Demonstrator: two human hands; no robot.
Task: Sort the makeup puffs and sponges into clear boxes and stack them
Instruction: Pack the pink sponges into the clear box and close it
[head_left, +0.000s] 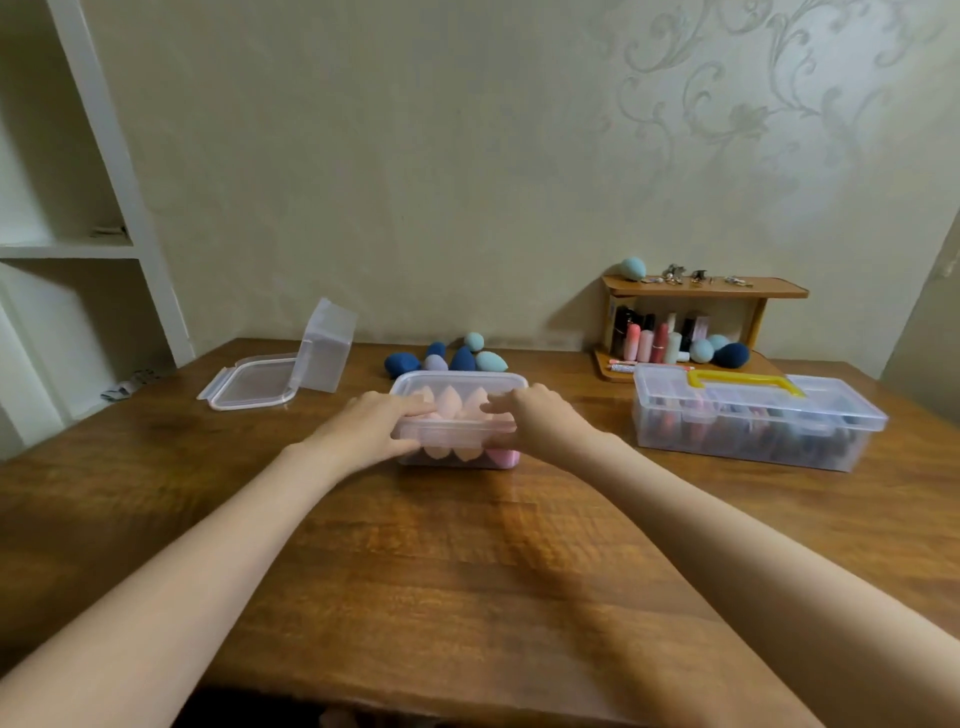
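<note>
- Clear box (457, 447) with pink sponges (452, 405) sits mid-tabletop (467, 571), lid (460, 387) on.
- Left hand (371, 426) and right hand (535, 418): each grip has fingers pressing the lid top, thumbs at the near flap.
- Likely light; thin plastic flexes and is slick, so hold it by the end walls under the rim.
- Blue sponges (449, 358) are loose just behind; empty box (327, 345) and spare lid (254, 382) sit to the left.

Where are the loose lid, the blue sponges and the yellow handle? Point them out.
loose lid (253, 383), head view, its flat middle.
blue sponges (461, 359), head view, a dark one mid-pile.
yellow handle (744, 379), head view, its top bar.
</note>
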